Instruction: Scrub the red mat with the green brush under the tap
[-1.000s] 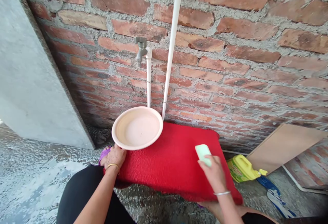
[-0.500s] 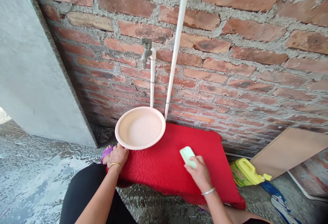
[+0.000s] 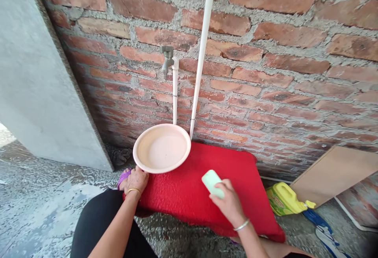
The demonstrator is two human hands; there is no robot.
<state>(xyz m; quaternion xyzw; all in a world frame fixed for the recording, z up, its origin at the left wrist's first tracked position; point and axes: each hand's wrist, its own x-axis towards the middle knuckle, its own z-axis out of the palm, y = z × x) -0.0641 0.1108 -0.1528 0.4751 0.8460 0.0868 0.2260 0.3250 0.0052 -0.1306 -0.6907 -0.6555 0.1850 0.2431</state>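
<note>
Red cloth (image 3: 177,203) lies spread before me in the head view, and my right hand (image 3: 230,203) grips a pale green block (image 3: 211,180) over its right part. My left hand (image 3: 137,180) is at the cloth's left edge, just nearer than the pale basin (image 3: 142,147); whether it grips anything, I cannot tell. I judge the step in hand as rubbing the cloth; another stroke would call for steady pressure.

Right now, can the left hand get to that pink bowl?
Most likely yes: the left hand rests at the red cloth, right by the pink bowl, and nothing seems to block it.
</note>
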